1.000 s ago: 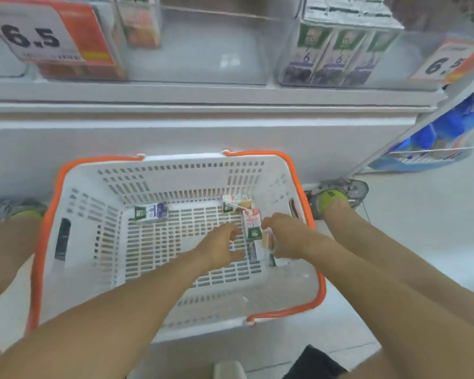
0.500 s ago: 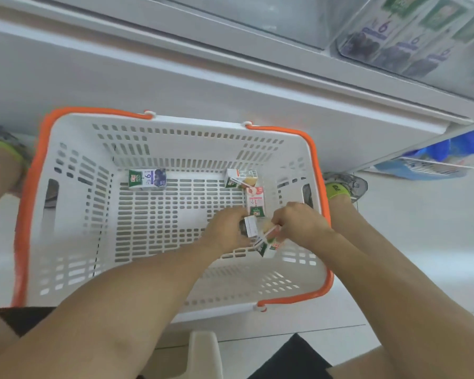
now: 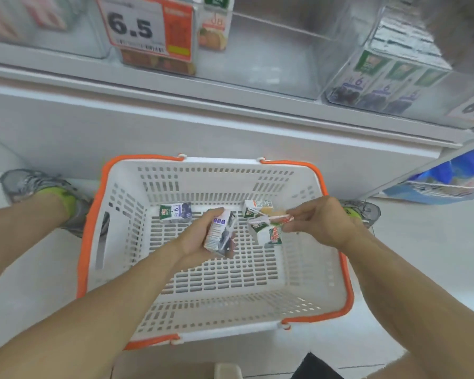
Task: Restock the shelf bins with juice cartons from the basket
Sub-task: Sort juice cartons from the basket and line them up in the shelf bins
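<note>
Over the basket (image 3: 337, 272), centre: left hand (image 3: 200, 239) wraps a purple grape carton (image 3: 220, 233); right hand (image 3: 320, 221), at 3 o'clock, pinches a red-and-green carton (image 3: 268, 232) by its top, likely both bound for the bins. Two cartons lie on the floor at 12: a grape one (image 3: 175, 212) and an orange one (image 3: 257, 207). Grape bin (image 3: 389, 86) at 1 o'clock.

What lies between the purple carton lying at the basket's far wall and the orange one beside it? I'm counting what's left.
In the head view, only bare slotted floor of the white plastic basket separates the purple juice carton from the orange juice carton.
</note>
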Available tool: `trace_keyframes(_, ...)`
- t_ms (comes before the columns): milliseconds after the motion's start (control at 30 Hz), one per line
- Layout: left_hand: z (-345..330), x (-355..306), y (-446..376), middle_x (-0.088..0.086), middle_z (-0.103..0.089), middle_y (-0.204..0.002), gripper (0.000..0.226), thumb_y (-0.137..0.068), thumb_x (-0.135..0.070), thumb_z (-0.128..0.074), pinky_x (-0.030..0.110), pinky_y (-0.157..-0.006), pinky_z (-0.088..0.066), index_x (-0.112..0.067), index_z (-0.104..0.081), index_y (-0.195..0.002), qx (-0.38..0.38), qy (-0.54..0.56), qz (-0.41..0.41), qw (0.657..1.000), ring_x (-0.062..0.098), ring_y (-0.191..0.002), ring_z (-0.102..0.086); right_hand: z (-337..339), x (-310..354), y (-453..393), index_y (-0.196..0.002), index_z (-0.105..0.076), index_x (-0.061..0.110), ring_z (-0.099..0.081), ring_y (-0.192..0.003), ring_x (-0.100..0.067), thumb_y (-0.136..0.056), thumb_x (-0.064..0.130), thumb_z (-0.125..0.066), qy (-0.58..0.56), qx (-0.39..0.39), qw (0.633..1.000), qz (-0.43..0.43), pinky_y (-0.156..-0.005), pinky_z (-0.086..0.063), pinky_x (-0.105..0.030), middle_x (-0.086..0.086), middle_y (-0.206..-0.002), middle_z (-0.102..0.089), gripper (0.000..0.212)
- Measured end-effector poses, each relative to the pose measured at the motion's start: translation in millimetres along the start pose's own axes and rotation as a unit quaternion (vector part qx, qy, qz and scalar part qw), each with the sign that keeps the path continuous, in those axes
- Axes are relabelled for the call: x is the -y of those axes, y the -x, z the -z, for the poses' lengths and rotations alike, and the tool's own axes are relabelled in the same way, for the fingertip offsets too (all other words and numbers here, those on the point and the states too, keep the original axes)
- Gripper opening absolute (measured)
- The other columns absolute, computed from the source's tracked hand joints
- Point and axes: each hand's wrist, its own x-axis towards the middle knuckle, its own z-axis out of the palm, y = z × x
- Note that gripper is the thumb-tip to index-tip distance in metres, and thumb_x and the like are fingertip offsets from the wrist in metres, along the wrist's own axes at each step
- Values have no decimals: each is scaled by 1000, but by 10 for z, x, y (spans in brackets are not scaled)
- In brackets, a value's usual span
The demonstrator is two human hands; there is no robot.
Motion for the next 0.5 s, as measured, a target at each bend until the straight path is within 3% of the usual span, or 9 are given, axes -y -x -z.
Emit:
trace_keyframes(133, -278, -326, 354, 16, -67, -86, 50, -96, -51, -47, 34, -58, -53, -6, -65, -110, 5, -24, -62, 998, 31, -70, -65, 53, 306, 156, -93, -79, 9, -70, -64, 0, -66, 11, -90, -179, -55, 982, 5, -59, -49, -7, 0, -74, -77, 29)
trace_keyframes(200, -414, -488, 539, 10, -73, -90, 48, -90, -52, -53, 35, -65, -56, -14, -70, -112, -3, -52, -97, 994, 32, -83, -71, 47, 452, 228, -95, -77, 2, -64, -53, -1, -68, 2, -87, -268, -63, 961, 6, -55, -47, -10, -2, -69, -75, 29)
trace_keyframes(267, -551, -646, 719, 10, -75, -95, 39, -80, -44, -62, 38, -73, -58, -16, -78, -101, -3, -67, -120, 991, 29, -89, -72, 39, 597, 298, -97, -76, -1, -63, -51, -1, -69, -4, -84, -312, -60, 948, 25, -55, -47, -10, 0, -65, -74, 29)
trace_keyframes(367, -675, -889, 967, 13, -74, -95, 19, -73, -24, -71, 35, -65, -59, -14, -81, -85, -15, -103, -147, 984, 22, -70, -69, 54, 789, 387, -95, -78, 16, -66, -64, -3, -66, 6, -88, -254, -124, 951, 128, -64, -49, -10, 7, -73, -76, 32)
trace_keyframes(500, -773, -1214, 1297, 16, -73, -93, 16, -68, -14, -80, 29, -61, -54, -14, -80, -85, -29, -162, -182, 969, 20, -62, -61, 134, 1017, 419, -98, -68, 51, -62, -73, -10, -65, 29, -89, -94, -216, 937, 259, -70, -50, -16, 15, -82, -70, 45)
